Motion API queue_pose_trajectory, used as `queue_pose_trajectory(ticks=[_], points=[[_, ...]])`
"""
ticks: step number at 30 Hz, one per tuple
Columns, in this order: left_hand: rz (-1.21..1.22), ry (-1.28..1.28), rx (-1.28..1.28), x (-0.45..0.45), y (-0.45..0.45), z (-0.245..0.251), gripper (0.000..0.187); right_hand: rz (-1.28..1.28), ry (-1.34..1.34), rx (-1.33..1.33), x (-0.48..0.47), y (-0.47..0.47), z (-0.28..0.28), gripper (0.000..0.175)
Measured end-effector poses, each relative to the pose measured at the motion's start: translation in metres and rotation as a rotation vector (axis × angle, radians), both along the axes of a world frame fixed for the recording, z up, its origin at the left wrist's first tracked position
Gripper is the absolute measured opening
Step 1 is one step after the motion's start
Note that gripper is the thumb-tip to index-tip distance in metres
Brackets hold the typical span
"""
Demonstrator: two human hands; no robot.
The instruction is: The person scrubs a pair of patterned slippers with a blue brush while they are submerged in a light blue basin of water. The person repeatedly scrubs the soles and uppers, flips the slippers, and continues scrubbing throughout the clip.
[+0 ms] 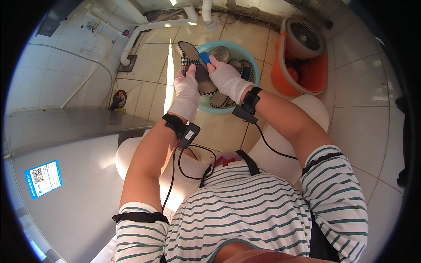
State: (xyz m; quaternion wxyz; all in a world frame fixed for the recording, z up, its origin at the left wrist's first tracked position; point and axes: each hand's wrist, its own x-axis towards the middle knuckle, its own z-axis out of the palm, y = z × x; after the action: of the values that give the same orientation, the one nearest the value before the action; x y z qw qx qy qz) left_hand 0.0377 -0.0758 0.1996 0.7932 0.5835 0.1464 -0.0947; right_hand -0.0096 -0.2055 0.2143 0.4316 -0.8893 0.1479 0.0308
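A dark slipper with houndstooth trim (205,82) is gripped along its left side by my left hand (186,88), which wears a thin whitish glove. It is held over the light-blue plastic basin (256,60), sole end towards me. My right hand (227,77), gloved the same way, grips a blue-handled tool (204,58) against the slipper's upper. The tool's working end is hidden, so I cannot tell whether it is a brush. Several more slippers (236,64) with checked edging lie in the basin, partly covered by my right hand.
An orange mop bucket (279,70) with a grey-rimmed spin basket (304,35) stands right of the basin. White drainpipes (133,39) run along the wall to a floor drain (127,63). A metal cabinet (72,157) bearing a printed label is close on my left. Cables hang from both wrist straps.
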Motion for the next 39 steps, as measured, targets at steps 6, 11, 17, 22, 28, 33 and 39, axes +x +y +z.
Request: queue_pose_trajectory(ticks=[6,11,17,22,28,33,39], points=[[0.142,0.068,0.032,0.008,0.000,0.001,0.024,0.148,0.006,0.027,-0.001,0.009,0.002,0.050],[0.116,-0.010,-0.034,0.003,-0.006,0.002,0.024,-0.036,-0.061,0.014,0.005,0.010,0.008,0.050],[0.229,-0.002,-0.126,0.010,0.002,-0.003,0.020,0.166,-0.026,0.087,-0.004,0.018,-0.006,0.046],[0.172,-0.109,-0.084,0.017,0.006,-0.018,0.022,0.013,-0.069,0.133,0.003,0.023,-0.020,0.044],[0.174,-0.046,-0.175,0.019,0.008,-0.020,0.028,0.090,0.021,0.036,-0.001,0.015,-0.011,0.046],[0.177,-0.070,-0.124,0.018,0.005,-0.009,0.025,-0.004,0.004,0.194,-0.006,0.014,-0.004,0.045],[0.136,-0.076,-0.220,0.017,0.007,-0.001,0.030,-0.051,-0.093,0.052,-0.005,0.006,-0.006,0.045]])
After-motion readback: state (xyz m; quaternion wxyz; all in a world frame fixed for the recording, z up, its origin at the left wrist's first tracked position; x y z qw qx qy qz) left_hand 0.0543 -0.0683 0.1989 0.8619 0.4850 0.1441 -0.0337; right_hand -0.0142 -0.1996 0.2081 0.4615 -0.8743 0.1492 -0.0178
